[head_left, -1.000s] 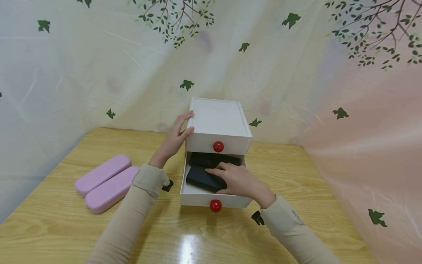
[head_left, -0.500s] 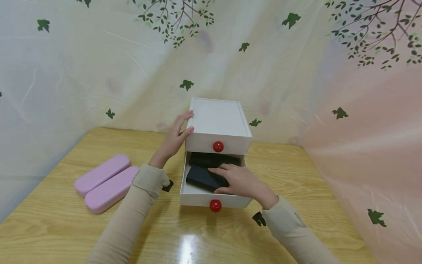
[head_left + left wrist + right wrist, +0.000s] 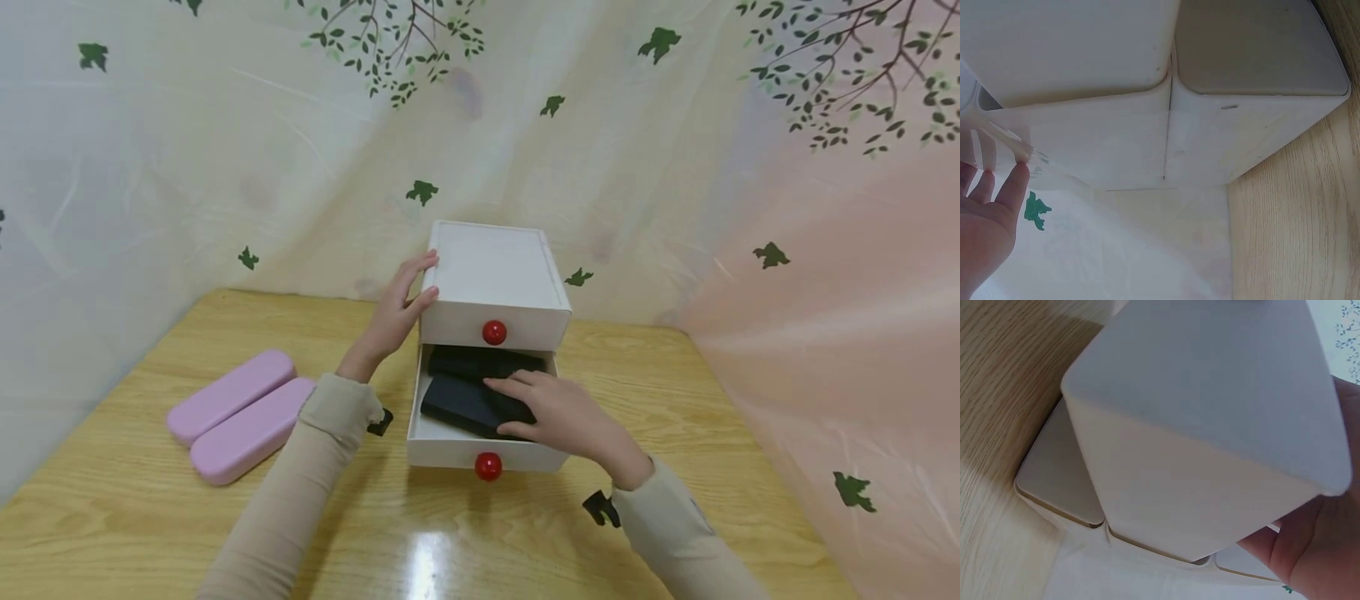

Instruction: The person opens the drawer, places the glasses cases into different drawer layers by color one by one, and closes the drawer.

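Note:
A white drawer unit has its lower drawer pulled out. Two black cases lie in that drawer: a rear case partly under the upper drawer, and a front case lying slightly askew. My right hand rests over the right end of the front case, thumb toward the drawer front and fingers across the top. My left hand touches the unit's left side with fingers extended. In the left wrist view, the left hand's fingertips meet the unit's side. In the right wrist view, the drawer hides most fingers of the right hand.
Two pink elongated cases lie side by side on the wooden table, left of the unit. Red round knobs stick out from the drawer fronts. A leaf-printed curtain hangs behind and to the right.
My right hand has slid a little to the right along the front black case, uncovering more of it. The case stays in place. My left hand has not moved.

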Demonstrator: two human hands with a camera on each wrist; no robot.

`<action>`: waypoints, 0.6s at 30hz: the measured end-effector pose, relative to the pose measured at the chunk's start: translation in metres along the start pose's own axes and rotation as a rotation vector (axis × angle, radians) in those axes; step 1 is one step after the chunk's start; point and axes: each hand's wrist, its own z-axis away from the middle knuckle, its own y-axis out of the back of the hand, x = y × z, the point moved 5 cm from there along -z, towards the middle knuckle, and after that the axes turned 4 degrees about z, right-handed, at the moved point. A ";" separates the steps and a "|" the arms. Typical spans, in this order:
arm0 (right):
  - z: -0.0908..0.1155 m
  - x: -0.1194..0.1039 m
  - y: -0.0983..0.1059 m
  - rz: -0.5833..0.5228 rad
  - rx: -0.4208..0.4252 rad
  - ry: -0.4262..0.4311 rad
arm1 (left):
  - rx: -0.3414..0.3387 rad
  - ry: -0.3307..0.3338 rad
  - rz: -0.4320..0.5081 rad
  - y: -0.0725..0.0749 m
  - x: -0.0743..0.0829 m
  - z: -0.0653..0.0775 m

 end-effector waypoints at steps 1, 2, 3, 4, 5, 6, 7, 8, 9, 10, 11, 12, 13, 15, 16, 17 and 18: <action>0.002 0.000 0.002 -0.006 0.016 -0.005 | 0.000 0.002 -0.003 0.000 0.000 0.000; 0.003 -0.001 0.003 -0.009 0.034 -0.008 | 0.000 0.006 -0.006 0.000 0.000 0.000; 0.005 -0.001 0.005 -0.015 0.056 -0.011 | -0.001 0.011 -0.007 0.000 0.000 0.000; 0.007 -0.002 0.006 -0.020 0.084 -0.009 | -0.002 0.017 -0.010 0.000 0.000 0.000; 0.009 -0.003 0.008 -0.031 0.113 -0.005 | -0.003 0.021 -0.013 0.000 0.001 0.000; 0.011 -0.003 0.010 -0.048 0.142 -0.003 | -0.005 0.026 -0.015 0.000 0.002 0.000; 0.012 -0.004 0.011 -0.070 0.171 0.000 | -0.007 0.032 -0.017 0.000 0.004 0.001; 0.014 -0.005 0.013 -0.090 0.204 0.006 | -0.009 0.037 -0.019 0.000 0.010 0.002; 0.016 -0.006 0.016 -0.118 0.233 0.010 | -0.012 0.042 -0.019 0.000 0.015 0.003; 0.019 -0.007 0.018 -0.148 0.256 0.013 | -0.014 0.047 -0.022 0.000 0.020 0.004; 0.021 -0.008 0.020 -0.183 0.274 0.013 | -0.017 0.052 -0.024 0.000 0.025 0.006; 0.022 -0.010 0.022 -0.218 0.288 0.010 | -0.020 0.056 -0.025 -0.001 0.030 0.007; 0.024 -0.011 0.024 -0.253 0.299 0.007 | -0.023 0.058 -0.025 -0.001 0.035 0.009; 0.028 -0.013 0.028 -0.327 0.308 0.002 | -0.026 0.058 -0.020 -0.002 0.039 0.010; 0.030 -0.014 0.030 -0.365 0.313 0.001 | -0.026 0.058 -0.019 -0.001 0.039 0.010; 0.031 -0.015 0.032 -0.406 0.317 0.000 | -0.026 0.056 -0.017 -0.001 0.039 0.010; 0.033 -0.016 0.033 -0.446 0.320 0.002 | -0.025 0.053 -0.016 -0.001 0.040 0.010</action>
